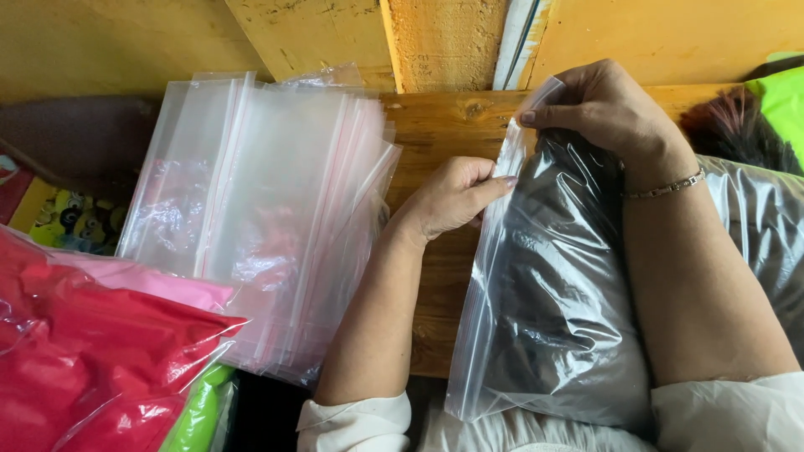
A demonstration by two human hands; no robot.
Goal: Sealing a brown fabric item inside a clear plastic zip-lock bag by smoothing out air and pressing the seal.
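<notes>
Clear zip bag [544, 301], dark garment inside

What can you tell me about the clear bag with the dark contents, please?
The clear bag is glossy, crinkled plastic with a zip strip along its left edge, stuffed with something black. It lies across the person's lap and the wooden table. The left hand pinches the strip; the right hand grips its top corner.

Two hands [452, 197], one filled bag [544, 293], one stack of empty bags [260, 218].
</notes>
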